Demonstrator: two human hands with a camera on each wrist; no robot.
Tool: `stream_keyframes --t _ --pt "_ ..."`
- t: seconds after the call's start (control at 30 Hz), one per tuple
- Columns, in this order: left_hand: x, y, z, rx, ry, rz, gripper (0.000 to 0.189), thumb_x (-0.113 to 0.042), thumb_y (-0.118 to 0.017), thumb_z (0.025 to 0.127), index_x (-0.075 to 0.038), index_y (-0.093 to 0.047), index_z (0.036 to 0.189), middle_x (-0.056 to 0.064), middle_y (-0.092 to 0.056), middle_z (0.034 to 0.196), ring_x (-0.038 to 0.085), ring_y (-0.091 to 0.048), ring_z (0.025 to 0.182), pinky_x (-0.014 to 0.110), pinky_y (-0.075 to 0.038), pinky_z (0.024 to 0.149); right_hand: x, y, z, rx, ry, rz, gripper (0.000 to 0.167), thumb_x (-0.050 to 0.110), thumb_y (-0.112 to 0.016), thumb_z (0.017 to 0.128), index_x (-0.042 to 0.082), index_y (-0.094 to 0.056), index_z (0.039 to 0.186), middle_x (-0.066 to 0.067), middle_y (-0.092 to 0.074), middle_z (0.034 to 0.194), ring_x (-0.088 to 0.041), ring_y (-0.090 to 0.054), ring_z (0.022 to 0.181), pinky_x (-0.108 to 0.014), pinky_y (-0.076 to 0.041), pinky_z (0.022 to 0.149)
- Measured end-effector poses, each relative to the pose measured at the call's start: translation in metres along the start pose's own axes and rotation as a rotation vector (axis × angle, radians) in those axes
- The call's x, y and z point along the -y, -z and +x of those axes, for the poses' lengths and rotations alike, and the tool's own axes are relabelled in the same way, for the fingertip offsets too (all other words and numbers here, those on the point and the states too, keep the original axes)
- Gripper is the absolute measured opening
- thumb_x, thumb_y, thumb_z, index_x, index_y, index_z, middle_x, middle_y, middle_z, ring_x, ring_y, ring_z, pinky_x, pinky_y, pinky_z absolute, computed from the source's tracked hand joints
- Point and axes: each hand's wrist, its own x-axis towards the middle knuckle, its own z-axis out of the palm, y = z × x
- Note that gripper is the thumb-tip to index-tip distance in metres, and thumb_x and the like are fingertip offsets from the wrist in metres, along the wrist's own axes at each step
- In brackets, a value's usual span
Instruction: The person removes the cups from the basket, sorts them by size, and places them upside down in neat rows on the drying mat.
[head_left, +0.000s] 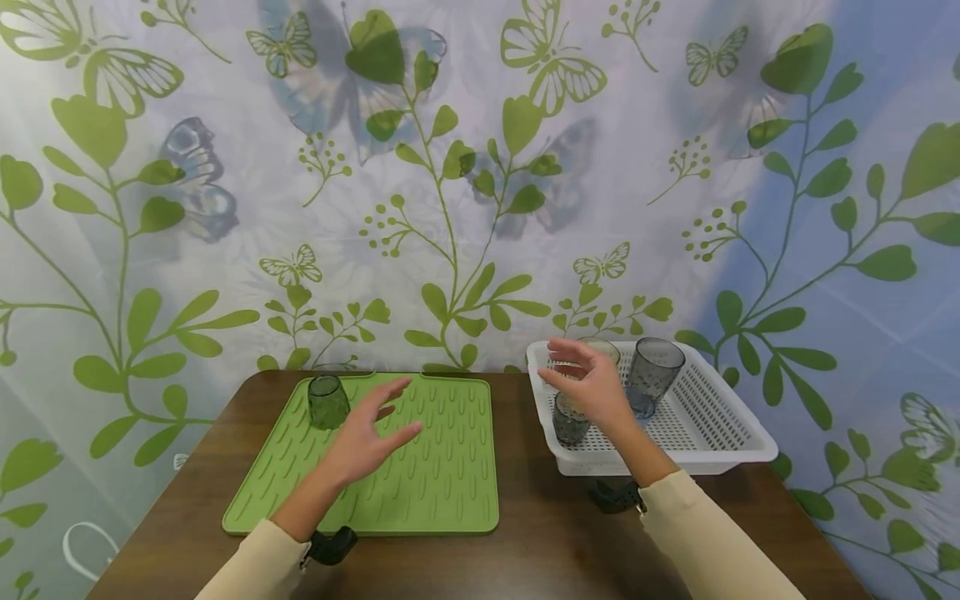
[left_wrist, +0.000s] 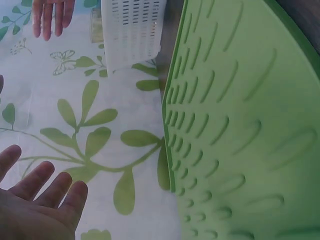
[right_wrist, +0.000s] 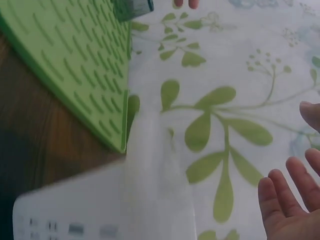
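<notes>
My left hand [head_left: 365,437] hovers over a green drying mat [head_left: 438,479], its fingers extended and thumb apart, holding nothing. Just to its left, on the mat's far left corner, a green glass [head_left: 327,403] stands upside down. Above the near left part of a white plastic basket [head_left: 667,457] is my right hand [head_left: 596,387], fingers loosely bent, with nothing in them. Inside the basket are a short grey glass [head_left: 570,423], a taller grey glass [head_left: 657,367] and a pale clear glass [head_left: 606,347], partly hidden by the right hand. Both hands show empty in the left wrist view.
Mat and basket stand side by side on a dark wooden table [head_left: 525,533], with bare wood between them. Directly behind the table hangs a curtain [head_left: 465,208] printed with green leaves and butterflies. A dark strap [head_left: 332,546] sits on each wrist.
</notes>
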Motion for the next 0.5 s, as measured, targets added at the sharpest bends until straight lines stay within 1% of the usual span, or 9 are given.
stream_keyframes --t 0.1,0.2,0.3,0.37,0.43,0.5 --pt "-0.003 -0.004 0.004 0.0 0.012 -0.019 0.072 -0.037 -0.073 0.096 -0.024 -0.038 0.158 0.009 -0.04 0.162 0.036 -0.04 0.148 0.055 -0.041 0.118 -0.005 0.011 -0.003 -0.003 -0.002 -0.036 0.055 0.035 -0.082 0.088 0.016 -0.065 0.137 -0.01 -0.067 0.136 -0.035 -0.064 0.125 -0.037 -0.059 0.098" --pt "-0.007 -0.009 0.009 0.008 0.015 -0.042 0.074 -0.038 -0.074 0.096 -0.023 -0.038 0.159 0.008 -0.039 0.162 0.036 -0.04 0.149 0.055 -0.041 0.118 -0.012 0.022 -0.005 -0.005 -0.003 -0.078 0.056 0.036 -0.082 0.089 0.017 -0.064 0.138 -0.012 -0.065 0.137 -0.036 -0.064 0.125 -0.04 -0.059 0.098" --pt "-0.008 -0.015 0.015 0.018 -0.01 -0.067 0.074 -0.035 -0.075 0.095 -0.022 -0.038 0.159 0.009 -0.038 0.162 0.037 -0.039 0.149 0.055 -0.041 0.118 -0.02 0.032 -0.008 -0.001 -0.01 -0.117 0.057 0.037 -0.081 0.09 0.016 -0.063 0.14 -0.014 -0.063 0.14 -0.038 -0.062 0.127 -0.041 -0.059 0.098" --pt "-0.009 -0.018 0.019 0.028 -0.026 -0.082 0.074 -0.033 -0.076 0.094 -0.024 -0.039 0.158 0.008 -0.038 0.163 0.037 -0.038 0.149 0.055 -0.04 0.119 -0.026 0.039 -0.009 0.003 -0.012 -0.142 0.058 0.036 -0.08 0.091 0.014 -0.061 0.142 -0.016 -0.062 0.142 -0.039 -0.061 0.128 -0.041 -0.058 0.099" --pt "-0.01 -0.022 0.024 0.041 -0.042 -0.089 0.075 -0.033 -0.077 0.094 -0.026 -0.039 0.157 0.008 -0.038 0.163 0.037 -0.037 0.15 0.054 -0.039 0.12 -0.031 0.046 -0.011 0.005 -0.012 -0.169 0.059 0.036 -0.079 0.091 0.011 -0.061 0.142 -0.016 -0.061 0.143 -0.039 -0.061 0.128 -0.043 -0.058 0.1" --pt "-0.012 -0.025 0.027 0.059 -0.041 -0.097 0.076 -0.033 -0.078 0.092 -0.028 -0.039 0.157 0.006 -0.037 0.164 0.036 -0.035 0.151 0.053 -0.038 0.121 -0.035 0.053 -0.013 0.01 -0.022 -0.196 0.06 0.036 -0.079 0.092 0.009 -0.06 0.142 -0.018 -0.06 0.143 -0.04 -0.06 0.128 -0.048 -0.056 0.101"
